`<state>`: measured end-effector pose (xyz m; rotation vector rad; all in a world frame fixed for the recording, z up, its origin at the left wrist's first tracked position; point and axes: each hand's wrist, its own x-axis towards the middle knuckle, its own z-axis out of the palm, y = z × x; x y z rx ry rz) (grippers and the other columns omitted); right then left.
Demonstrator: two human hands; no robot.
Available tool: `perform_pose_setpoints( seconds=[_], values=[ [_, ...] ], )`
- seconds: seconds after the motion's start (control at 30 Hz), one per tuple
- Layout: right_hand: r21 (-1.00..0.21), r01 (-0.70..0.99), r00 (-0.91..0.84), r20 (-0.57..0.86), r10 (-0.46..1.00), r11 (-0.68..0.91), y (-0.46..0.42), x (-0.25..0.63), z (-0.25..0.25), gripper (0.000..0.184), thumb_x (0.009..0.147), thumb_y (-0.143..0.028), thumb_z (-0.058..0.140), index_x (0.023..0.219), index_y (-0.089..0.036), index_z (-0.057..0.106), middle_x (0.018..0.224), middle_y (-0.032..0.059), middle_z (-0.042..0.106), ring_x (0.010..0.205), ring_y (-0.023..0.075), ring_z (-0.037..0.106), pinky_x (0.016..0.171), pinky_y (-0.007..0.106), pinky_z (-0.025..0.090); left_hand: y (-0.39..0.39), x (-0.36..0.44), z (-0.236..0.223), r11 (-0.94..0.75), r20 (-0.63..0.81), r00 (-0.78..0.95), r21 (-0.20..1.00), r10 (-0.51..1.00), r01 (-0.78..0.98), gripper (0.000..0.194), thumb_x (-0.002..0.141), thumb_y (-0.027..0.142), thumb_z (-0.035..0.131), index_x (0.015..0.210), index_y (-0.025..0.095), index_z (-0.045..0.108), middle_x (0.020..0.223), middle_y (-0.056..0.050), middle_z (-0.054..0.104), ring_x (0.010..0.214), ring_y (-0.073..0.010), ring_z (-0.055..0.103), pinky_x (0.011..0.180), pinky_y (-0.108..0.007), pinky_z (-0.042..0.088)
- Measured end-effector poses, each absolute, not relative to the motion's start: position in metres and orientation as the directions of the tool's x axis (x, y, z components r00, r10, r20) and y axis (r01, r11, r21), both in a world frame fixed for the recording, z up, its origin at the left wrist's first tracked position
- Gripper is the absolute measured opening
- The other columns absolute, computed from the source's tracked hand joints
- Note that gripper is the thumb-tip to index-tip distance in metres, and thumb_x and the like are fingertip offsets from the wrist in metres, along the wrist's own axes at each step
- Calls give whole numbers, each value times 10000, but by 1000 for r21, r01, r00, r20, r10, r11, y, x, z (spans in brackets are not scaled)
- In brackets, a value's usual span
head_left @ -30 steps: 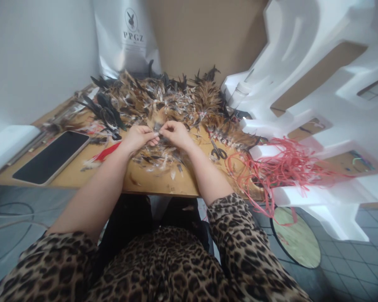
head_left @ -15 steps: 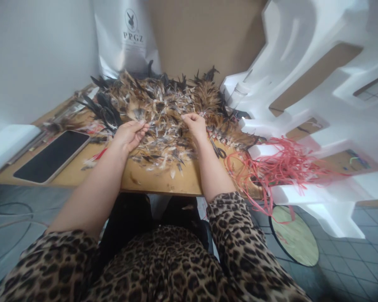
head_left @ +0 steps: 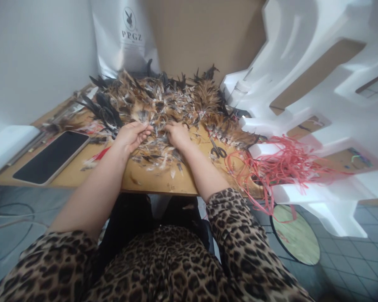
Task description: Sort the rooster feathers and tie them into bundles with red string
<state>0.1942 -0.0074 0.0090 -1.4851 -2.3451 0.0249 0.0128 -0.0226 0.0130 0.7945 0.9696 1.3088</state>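
My left hand (head_left: 134,136) is closed in a pinch, with a small fan of brown feathers (head_left: 142,115) rising from its fingertips. To its right, my right hand (head_left: 179,135) reaches into the loose feathers (head_left: 159,153), back of the hand up and fingers curled. What those fingers grip, if anything, is hidden. Behind both hands spreads a large heap of brown, white and black feathers (head_left: 173,94). Long black feathers (head_left: 105,113) lie left of my left hand. Black-handled scissors (head_left: 218,151) rest on the wooden table (head_left: 157,181) beyond my right forearm.
A phone (head_left: 52,157) and a white box (head_left: 11,147) lie at the left. Tangled red ribbon strips (head_left: 286,163) hang over white foam packing (head_left: 318,195) on the right. A white bag (head_left: 126,50) stands behind the heap. A round-topped stool (head_left: 297,235) is below.
My right hand has moved left and slightly down, close to my left hand, uncovering the scissors. The left hand stays almost in place, holding its feathers.
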Motion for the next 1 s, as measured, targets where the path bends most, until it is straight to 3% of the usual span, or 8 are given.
perform_pose_setpoints(
  seconds=[0.1,0.17,0.3,0.37,0.43,0.53,0.63,1.0],
  values=[
    [-143,867,-432,260,864,477,-10,190,10,298,859,-185,389,967,-214,666,1052,107,600,1049,248,509,939,447,302,-24,14,15,146,-154,13,901,988,-409,54,726,124,644,703,87,612,664,-51,661,457,-33,553,403,-94,411],
    [-219,846,-415,300,859,485,-6,191,9,257,854,-216,425,923,-192,672,1022,102,609,1025,235,523,939,426,320,-24,14,15,154,-161,16,898,987,-413,59,719,125,651,704,87,609,661,-51,660,458,-34,555,404,-94,411],
    [-679,593,-160,427,890,433,9,198,7,201,813,-249,515,914,-144,653,939,73,648,903,164,582,870,308,420,-24,13,14,150,-153,30,889,988,-432,50,722,115,644,700,82,613,670,-56,665,465,-37,563,401,-93,414],
    [-878,320,-14,370,929,355,14,200,8,224,808,-278,529,945,-131,630,905,62,664,825,133,607,814,277,462,-25,13,14,164,-154,57,885,986,-436,47,732,104,629,695,76,619,669,-60,666,463,-39,565,399,-94,417],
    [-962,62,47,269,962,266,15,200,11,265,796,-313,556,985,-136,607,891,55,674,779,115,624,767,263,491,-26,13,14,195,-171,95,880,981,-434,48,736,96,623,696,71,626,674,-70,669,472,-45,576,403,-95,424],
    [-972,-148,20,178,984,179,9,194,16,309,734,-346,642,973,-152,607,881,52,686,774,112,642,739,252,513,-27,14,14,233,-189,143,863,972,-448,24,733,94,630,738,73,640,759,-100,692,555,-75,628,438,-103,455],
    [-969,-194,-62,168,984,153,0,184,17,311,692,-357,684,925,-160,623,858,45,689,774,111,649,743,251,519,-27,15,15,215,-161,149,837,976,-503,49,741,88,623,784,83,645,887,-121,699,657,-97,661,499,-113,490],
    [-964,50,-274,239,932,262,-10,181,16,276,642,-351,690,811,-133,683,787,25,689,701,97,591,717,236,473,-25,12,18,110,-97,52,824,994,-556,21,740,90,627,727,103,639,715,-47,664,582,-49,609,488,-87,472]
  ],
)
